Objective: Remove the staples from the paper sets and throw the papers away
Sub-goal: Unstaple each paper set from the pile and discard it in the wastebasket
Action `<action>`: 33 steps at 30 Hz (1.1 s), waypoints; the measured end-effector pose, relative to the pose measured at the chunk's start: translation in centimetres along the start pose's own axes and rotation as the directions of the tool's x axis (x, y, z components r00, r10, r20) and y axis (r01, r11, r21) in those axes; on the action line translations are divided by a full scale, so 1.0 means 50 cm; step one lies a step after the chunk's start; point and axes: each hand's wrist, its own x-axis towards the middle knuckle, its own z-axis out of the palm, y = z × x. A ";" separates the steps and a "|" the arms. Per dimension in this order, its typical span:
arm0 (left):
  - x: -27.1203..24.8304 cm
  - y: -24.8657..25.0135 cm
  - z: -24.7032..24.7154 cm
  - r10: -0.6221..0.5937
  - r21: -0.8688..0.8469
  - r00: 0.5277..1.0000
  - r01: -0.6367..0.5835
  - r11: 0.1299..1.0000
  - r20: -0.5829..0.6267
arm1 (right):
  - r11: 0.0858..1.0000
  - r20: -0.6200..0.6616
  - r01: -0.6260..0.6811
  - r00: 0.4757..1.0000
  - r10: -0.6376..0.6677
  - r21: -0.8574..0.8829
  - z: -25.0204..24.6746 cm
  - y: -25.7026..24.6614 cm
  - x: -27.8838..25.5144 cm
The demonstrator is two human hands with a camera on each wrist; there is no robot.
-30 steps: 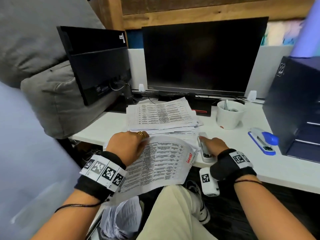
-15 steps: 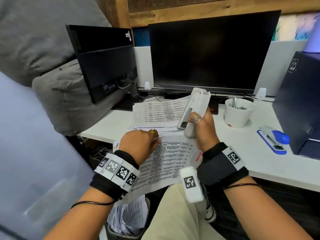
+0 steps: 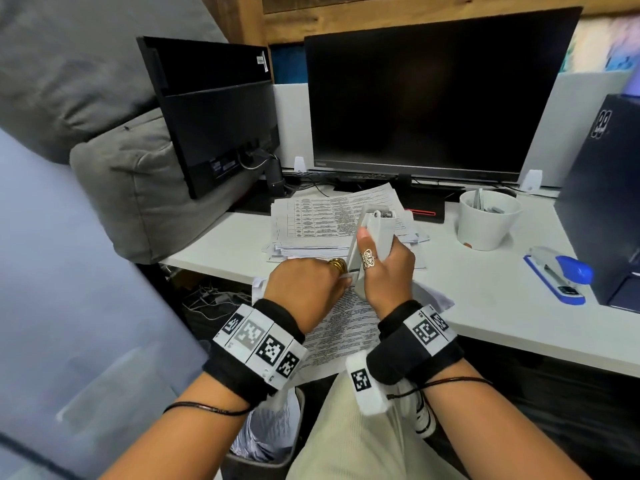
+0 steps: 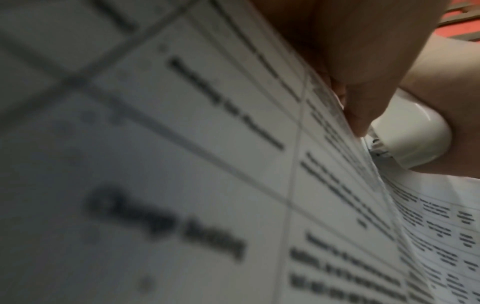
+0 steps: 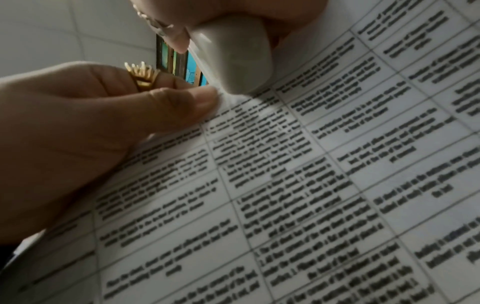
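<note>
while left hand (image 3: 304,289) pinches corner of paper set (image 5: 298,185) over my lap, right hand (image 3: 388,271) grips grey stapler (image 3: 375,233) upright — its lower end on that corner; more papers (image 3: 322,216) stacked on desk (image 3: 485,306).

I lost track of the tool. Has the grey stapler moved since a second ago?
Yes. The grey stapler has left the desk edge; the right hand holds it upright against the paper set.
</note>
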 end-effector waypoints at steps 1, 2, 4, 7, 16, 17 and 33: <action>0.000 0.001 0.000 0.005 -0.002 1.000 -0.005 1.000 -0.003 | 1.000 -0.005 0.025 1.000 -0.025 -0.016 0.001 0.002 0.001; -0.001 0.002 0.000 0.007 -0.003 1.000 -0.007 1.000 -0.003 | 0.999 -0.008 0.037 0.999 -0.037 -0.026 0.002 0.005 0.002; -0.001 0.002 0.001 0.016 -0.005 1.000 -0.016 1.000 -0.002 | 0.999 0.002 0.038 0.999 -0.038 -0.025 0.005 0.011 0.004; -0.001 0.001 0.005 0.026 -0.010 1.000 -0.026 1.000 -0.002 | 1.000 0.035 0.028 0.999 -0.028 -0.003 0.009 0.017 0.010; -0.001 -0.001 0.009 0.043 -0.031 0.999 -0.043 0.999 -0.023 | 0.999 0.075 -0.016 0.997 0.013 0.039 0.003 0.024 0.016; 0.000 -0.003 0.010 0.039 -0.035 0.999 -0.040 0.999 -0.024 | 0.999 0.085 -0.032 0.996 0.029 0.042 0.002 0.025 0.018; 0.002 -0.014 0.019 0.019 -0.054 1.000 -0.019 0.998 0.001 | 0.881 0.063 -0.362 0.931 0.361 0.305 -0.031 0.028 0.031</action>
